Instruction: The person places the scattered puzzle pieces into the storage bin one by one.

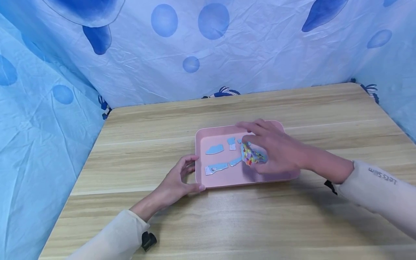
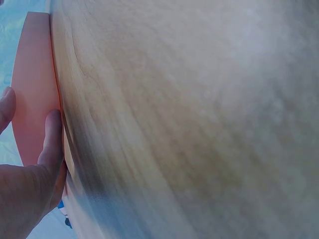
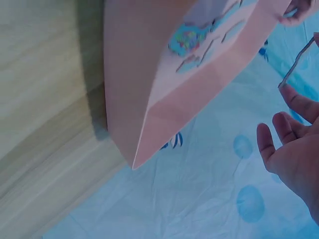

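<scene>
A pink tray (image 1: pixel 224 183) lies on the table with flat light-blue pieces in it that look like jigsaw puzzle pieces (image 1: pixel 216 168). My left hand (image 1: pixel 173 180) holds the tray's left end, thumb at the front corner and curved fingers at the left wall. My right hand (image 1: pixel 277 148) is over the tray's right part. In the right wrist view this hand (image 3: pixel 299 144) pinches a thin flat piece (image 3: pixel 297 59), seen edge-on. A colourful patterned section (image 1: pixel 251 155) shows beneath the right hand in the head view; part of it is hidden by the fingers.
The wood-grain table (image 1: pixel 146 133) extends around the tray on every side. A blue sheet with sea-animal and bubble prints (image 1: pixel 191 65) hangs behind the table and along its sides. Both sleeves are light-coloured.
</scene>
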{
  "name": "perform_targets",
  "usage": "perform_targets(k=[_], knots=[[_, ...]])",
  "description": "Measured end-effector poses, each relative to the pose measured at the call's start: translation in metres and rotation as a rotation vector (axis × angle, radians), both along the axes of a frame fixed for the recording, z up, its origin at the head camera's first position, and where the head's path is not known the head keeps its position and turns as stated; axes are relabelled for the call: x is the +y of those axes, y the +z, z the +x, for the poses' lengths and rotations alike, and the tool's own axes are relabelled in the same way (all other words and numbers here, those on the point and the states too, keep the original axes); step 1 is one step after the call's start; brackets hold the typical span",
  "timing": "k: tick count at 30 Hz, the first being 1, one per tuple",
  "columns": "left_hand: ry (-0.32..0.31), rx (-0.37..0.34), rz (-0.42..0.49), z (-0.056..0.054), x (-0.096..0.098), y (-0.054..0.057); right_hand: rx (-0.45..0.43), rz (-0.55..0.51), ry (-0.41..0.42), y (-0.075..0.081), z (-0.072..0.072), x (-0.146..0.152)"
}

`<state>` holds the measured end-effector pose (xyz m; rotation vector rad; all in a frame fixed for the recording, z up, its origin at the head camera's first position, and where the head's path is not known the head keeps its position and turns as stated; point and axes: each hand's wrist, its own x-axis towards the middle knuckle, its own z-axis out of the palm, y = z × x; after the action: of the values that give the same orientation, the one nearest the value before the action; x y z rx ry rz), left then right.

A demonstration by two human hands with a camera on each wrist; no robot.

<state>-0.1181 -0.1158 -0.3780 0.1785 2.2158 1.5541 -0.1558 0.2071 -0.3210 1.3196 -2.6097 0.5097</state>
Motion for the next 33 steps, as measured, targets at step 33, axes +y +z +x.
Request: perform_targets(k=[33], knots=[[-0.013,0.0,0.004,-0.001,-0.001,0.0,-0.321,0.094,-0.188,0.005,-0.052,-0.02]])
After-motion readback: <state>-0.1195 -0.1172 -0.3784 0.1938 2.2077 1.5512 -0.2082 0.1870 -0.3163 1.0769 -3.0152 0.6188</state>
